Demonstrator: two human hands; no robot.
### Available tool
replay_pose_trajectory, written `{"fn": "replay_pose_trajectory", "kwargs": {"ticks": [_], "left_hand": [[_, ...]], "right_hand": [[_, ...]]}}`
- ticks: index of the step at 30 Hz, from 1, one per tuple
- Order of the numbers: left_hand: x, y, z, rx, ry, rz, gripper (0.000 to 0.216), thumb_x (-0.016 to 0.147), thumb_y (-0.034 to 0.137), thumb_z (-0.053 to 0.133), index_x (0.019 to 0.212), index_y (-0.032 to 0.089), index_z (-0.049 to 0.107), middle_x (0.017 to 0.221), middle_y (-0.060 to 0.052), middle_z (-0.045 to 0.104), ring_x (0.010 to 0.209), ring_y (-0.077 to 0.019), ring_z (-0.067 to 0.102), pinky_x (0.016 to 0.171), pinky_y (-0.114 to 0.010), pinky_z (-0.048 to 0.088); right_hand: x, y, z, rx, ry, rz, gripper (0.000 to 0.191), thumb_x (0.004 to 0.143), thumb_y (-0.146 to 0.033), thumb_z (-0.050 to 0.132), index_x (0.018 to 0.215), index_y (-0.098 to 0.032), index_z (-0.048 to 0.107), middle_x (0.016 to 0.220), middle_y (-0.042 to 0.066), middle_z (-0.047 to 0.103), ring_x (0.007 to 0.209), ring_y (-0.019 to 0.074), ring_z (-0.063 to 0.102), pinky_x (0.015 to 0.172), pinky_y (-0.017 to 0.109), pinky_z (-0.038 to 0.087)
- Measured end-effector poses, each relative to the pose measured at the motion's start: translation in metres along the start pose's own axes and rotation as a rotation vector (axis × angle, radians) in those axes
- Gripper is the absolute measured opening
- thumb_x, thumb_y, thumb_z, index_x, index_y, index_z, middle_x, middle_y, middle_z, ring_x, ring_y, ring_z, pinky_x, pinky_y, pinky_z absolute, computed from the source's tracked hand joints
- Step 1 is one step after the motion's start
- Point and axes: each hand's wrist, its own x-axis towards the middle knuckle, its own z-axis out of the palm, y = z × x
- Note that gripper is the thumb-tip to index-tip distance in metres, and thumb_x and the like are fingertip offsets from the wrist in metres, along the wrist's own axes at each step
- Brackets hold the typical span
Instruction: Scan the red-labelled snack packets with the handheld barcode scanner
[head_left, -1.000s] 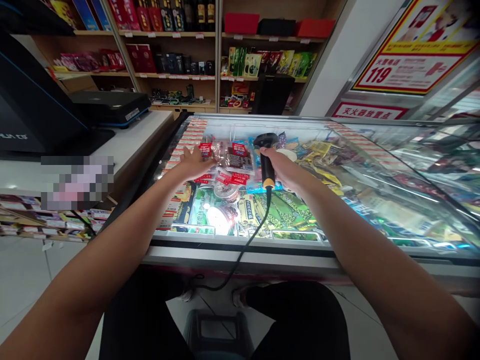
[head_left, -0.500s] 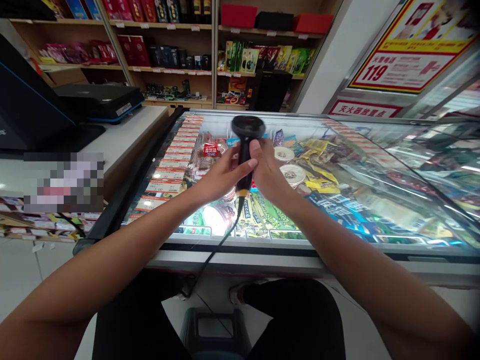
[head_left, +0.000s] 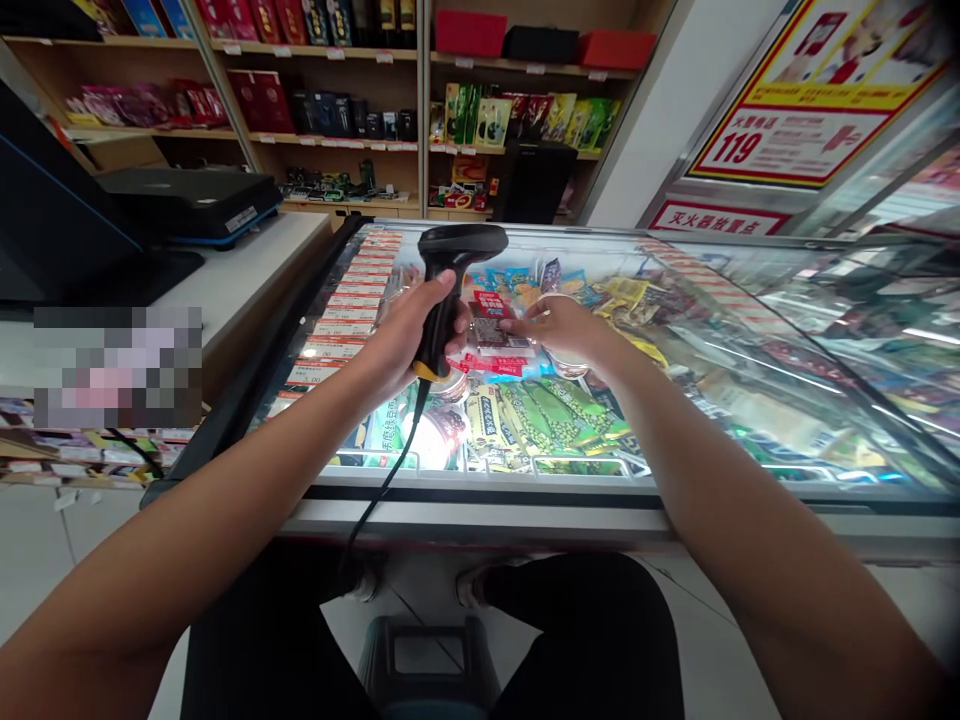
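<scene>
Barcode scanner [head_left: 459, 247], matte black plastic with a yellow band at the handle's foot, stands upright in our left hand [head_left: 409, 340], fingers clamped round its grip, over the left part of the chest freezer [head_left: 525, 505]. Its dark cord [head_left: 382, 482] hangs past the front rim. Our right hand [head_left: 574, 330] lies flat, fingers apart, on a glossy clear packet [head_left: 491, 335] with red labels. Under the curved glass lid [head_left: 750, 350], the freezer holds crinkly green bags [head_left: 555, 415] and a round tub [head_left: 442, 437].

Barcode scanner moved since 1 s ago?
Yes. The barcode scanner went left, toward the price-label strip, passing from the right hand into the left hand.
</scene>
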Motion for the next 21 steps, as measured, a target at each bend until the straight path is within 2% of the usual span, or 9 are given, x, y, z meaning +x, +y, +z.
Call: {"fn": "replay_pose_trajectory", "kwargs": {"ticks": [3, 6, 9, 12, 15, 17, 19, 21], "left_hand": [[-0.002, -0.005, 0.005, -0.053, -0.039, -0.033, 0.035, 0.090, 0.055, 0.064, 0.090, 0.021, 0.054, 0.065, 0.003, 0.057, 0.045, -0.0066, 0.049, 0.043, -0.023, 0.036], [-0.004, -0.005, 0.008, -0.068, -0.023, -0.077, 0.038, 0.091, 0.057, 0.061, 0.089, 0.020, 0.056, 0.061, 0.003, 0.057, 0.043, -0.0066, 0.048, 0.043, -0.022, 0.037], [-0.004, -0.006, 0.009, -0.054, -0.002, -0.102, 0.044, 0.090, 0.063, 0.060, 0.087, 0.019, 0.058, 0.058, 0.003, 0.058, 0.040, -0.0073, 0.048, 0.042, -0.022, 0.036], [-0.001, -0.012, 0.009, -0.035, 0.026, -0.118, 0.044, 0.090, 0.062, 0.059, 0.080, 0.019, 0.056, 0.059, 0.001, 0.061, 0.042, -0.0089, 0.053, 0.042, -0.023, 0.038], [0.004, -0.022, 0.010, -0.004, 0.112, -0.147, 0.041, 0.095, 0.055, 0.056, 0.077, 0.018, 0.057, 0.062, -0.002, 0.066, 0.048, -0.0105, 0.059, 0.048, -0.023, 0.043], [0.005, -0.027, 0.012, 0.022, 0.162, -0.179, 0.040, 0.097, 0.050, 0.053, 0.075, 0.016, 0.058, 0.064, -0.005, 0.068, 0.050, -0.0110, 0.061, 0.050, -0.023, 0.045], [0.005, -0.029, 0.012, 0.029, 0.180, -0.192, 0.039, 0.098, 0.047, 0.052, 0.076, 0.016, 0.059, 0.065, -0.006, 0.068, 0.051, -0.0114, 0.062, 0.051, -0.023, 0.045], [0.004, -0.027, 0.012, 0.020, 0.175, -0.184, 0.036, 0.098, 0.047, 0.051, 0.081, 0.016, 0.059, 0.064, -0.004, 0.068, 0.049, -0.0118, 0.060, 0.049, -0.024, 0.044]], "right_hand": [[0.004, 0.003, 0.002, 0.233, -0.102, -0.010, 0.045, 0.075, -0.059, 0.083, 0.071, -0.021, 0.061, 0.060, 0.002, 0.057, 0.053, 0.0143, 0.047, 0.052, 0.032, 0.034], [0.005, 0.004, 0.000, 0.412, -0.182, -0.009, 0.042, 0.079, -0.049, 0.083, 0.063, -0.021, 0.056, 0.053, -0.001, 0.049, 0.048, 0.0104, 0.039, 0.049, 0.030, 0.030], [0.001, 0.000, -0.001, 0.245, -0.150, 0.017, 0.052, 0.086, -0.061, 0.073, 0.059, -0.020, 0.057, 0.049, 0.002, 0.049, 0.045, 0.0113, 0.042, 0.048, 0.030, 0.031], [-0.004, -0.007, 0.000, 0.014, -0.102, -0.010, 0.062, 0.085, -0.074, 0.066, 0.057, -0.021, 0.053, 0.047, 0.001, 0.045, 0.044, 0.0115, 0.038, 0.046, 0.031, 0.026], [-0.006, -0.010, 0.002, -0.024, -0.100, -0.064, 0.060, 0.085, -0.064, 0.072, 0.055, -0.021, 0.043, 0.048, -0.002, 0.039, 0.045, 0.0100, 0.034, 0.047, 0.031, 0.021], [-0.005, -0.008, 0.004, 0.108, -0.120, -0.076, 0.056, 0.087, -0.056, 0.074, 0.058, -0.022, 0.040, 0.050, -0.003, 0.037, 0.046, 0.0098, 0.034, 0.047, 0.029, 0.022], [0.000, -0.004, 0.009, 0.322, -0.135, -0.074, 0.050, 0.088, -0.054, 0.073, 0.064, -0.022, 0.044, 0.052, -0.003, 0.041, 0.046, 0.0109, 0.037, 0.047, 0.028, 0.026], [0.007, -0.001, 0.018, 0.534, -0.076, -0.059, 0.041, 0.092, -0.054, 0.068, 0.071, -0.023, 0.051, 0.056, -0.002, 0.047, 0.047, 0.0128, 0.042, 0.048, 0.028, 0.031]]}}
